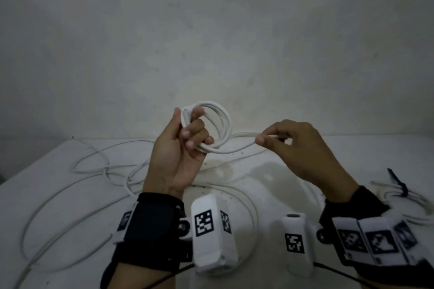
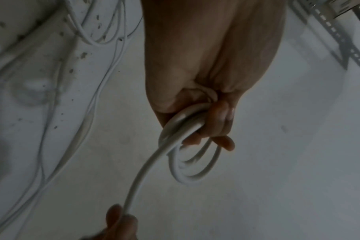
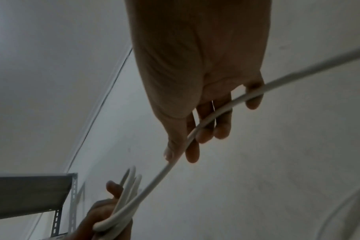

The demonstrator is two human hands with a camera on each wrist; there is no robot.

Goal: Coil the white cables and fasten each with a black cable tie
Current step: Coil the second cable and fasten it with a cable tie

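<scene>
The left hand [image 1: 180,148] has its fingers [image 2: 220,118] curled tight round a small coil [image 1: 217,124] of the white cable [image 1: 242,142], held up above the table [image 1: 47,171], the loops standing out past the fingertips. From the coil one strand runs over to the right hand [image 1: 303,148], whose thumb and fingers [image 3: 203,129] are closed on it in a pinch. Below both hands the cable's slack lies in loose loops [image 1: 94,164] on the table, and beyond the right wrist lies another bundle [image 1: 397,195] wrapped in a black cable tie [image 1: 399,183].
</scene>
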